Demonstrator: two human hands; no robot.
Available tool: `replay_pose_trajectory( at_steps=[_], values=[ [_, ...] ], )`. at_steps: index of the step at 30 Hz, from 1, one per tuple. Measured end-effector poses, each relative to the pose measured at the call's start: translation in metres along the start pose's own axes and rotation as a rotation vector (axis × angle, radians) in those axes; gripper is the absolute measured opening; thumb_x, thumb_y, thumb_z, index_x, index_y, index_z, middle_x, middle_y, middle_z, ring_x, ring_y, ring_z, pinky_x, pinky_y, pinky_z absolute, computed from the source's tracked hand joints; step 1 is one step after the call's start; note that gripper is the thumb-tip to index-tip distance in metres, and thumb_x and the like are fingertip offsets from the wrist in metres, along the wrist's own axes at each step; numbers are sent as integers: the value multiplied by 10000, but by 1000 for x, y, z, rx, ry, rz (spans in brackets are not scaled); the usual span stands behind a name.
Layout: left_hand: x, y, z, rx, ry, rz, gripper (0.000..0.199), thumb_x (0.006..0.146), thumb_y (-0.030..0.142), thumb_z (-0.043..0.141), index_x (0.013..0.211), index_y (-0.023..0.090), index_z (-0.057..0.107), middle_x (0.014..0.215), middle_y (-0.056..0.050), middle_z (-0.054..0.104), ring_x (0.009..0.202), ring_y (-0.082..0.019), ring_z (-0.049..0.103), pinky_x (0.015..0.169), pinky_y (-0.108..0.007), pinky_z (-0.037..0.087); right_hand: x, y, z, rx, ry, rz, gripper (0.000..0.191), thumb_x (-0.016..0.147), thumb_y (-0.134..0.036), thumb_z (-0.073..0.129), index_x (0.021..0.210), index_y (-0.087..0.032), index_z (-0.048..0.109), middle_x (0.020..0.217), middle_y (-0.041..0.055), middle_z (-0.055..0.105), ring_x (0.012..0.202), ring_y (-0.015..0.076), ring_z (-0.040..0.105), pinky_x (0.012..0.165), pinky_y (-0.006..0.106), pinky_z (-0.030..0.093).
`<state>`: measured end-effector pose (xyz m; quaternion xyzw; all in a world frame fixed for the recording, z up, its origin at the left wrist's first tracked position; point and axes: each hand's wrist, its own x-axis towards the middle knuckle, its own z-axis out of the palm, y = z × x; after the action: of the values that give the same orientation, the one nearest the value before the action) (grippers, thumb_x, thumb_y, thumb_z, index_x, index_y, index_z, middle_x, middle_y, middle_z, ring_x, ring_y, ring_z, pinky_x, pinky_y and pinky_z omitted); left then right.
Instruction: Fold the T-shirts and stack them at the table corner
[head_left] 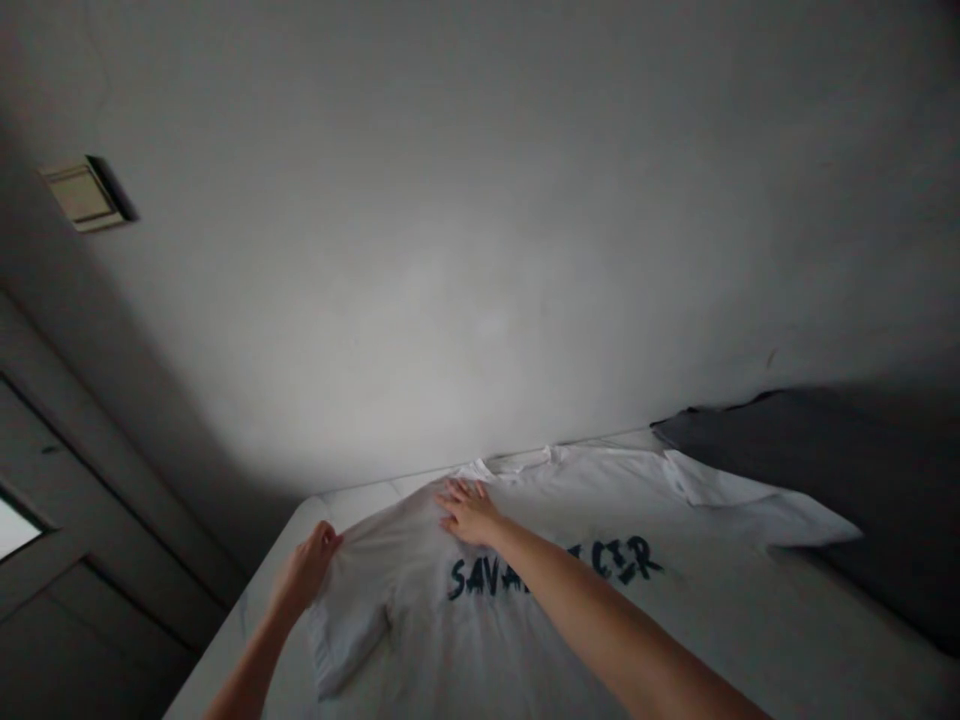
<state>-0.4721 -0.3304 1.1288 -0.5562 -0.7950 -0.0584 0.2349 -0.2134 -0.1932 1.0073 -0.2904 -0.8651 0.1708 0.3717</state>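
A white T-shirt (465,640) with dark brushed lettering across its chest lies spread out, its collar toward the wall. At the shirt's left sleeve, my left hand (309,562) is closed, pinching the cloth at the sleeve's upper edge. My right hand (469,512) rests flat on the shirt near the collar, fingers spread. My right forearm crosses over the lettering and hides its middle. The other sleeve reaches out to the right, over the edge of a dark grey cloth (840,480).
The shirt lies on a white surface (274,570) with a rounded far-left corner, set against a grey wall (450,250). A switch plate (84,195) is on the wall at upper left. A panelled door (67,580) stands at the left.
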Motion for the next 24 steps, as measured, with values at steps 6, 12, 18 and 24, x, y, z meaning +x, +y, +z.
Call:
replay_pose_trajectory(
  at_steps=[6,12,18,24],
  values=[
    [10,-22,-17,-41,-140,62,159,865,370,382,755,270,436,666,30,621,704,-184,651,695,-277,458,13,2,3,-1,-109,-75,492,978,-434,452,1433,-248,451,1561,90,295,1435,270,261,1162,513,141],
    [9,18,-18,384,-81,-57,184,873,208,414,897,218,596,988,-100,698,978,-285,647,763,-362,472,-23,36,-20,3,21,-42,471,989,-361,430,1416,-165,475,1542,110,342,1420,238,309,1170,401,210],
    [8,164,35,143,51,305,398,888,212,391,1235,164,580,1327,-144,595,1226,-273,532,1051,-416,405,-81,105,-60,-131,-49,150,590,978,-444,408,1482,-142,367,1578,157,228,1457,290,204,1174,516,164],
    [10,253,100,-110,-120,582,529,948,355,342,1462,232,365,1565,-64,343,1449,-233,293,1182,-463,264,-106,163,-82,-148,-59,222,567,985,-446,387,1501,-215,337,1586,91,231,1461,265,199,1176,501,158]
  ],
)
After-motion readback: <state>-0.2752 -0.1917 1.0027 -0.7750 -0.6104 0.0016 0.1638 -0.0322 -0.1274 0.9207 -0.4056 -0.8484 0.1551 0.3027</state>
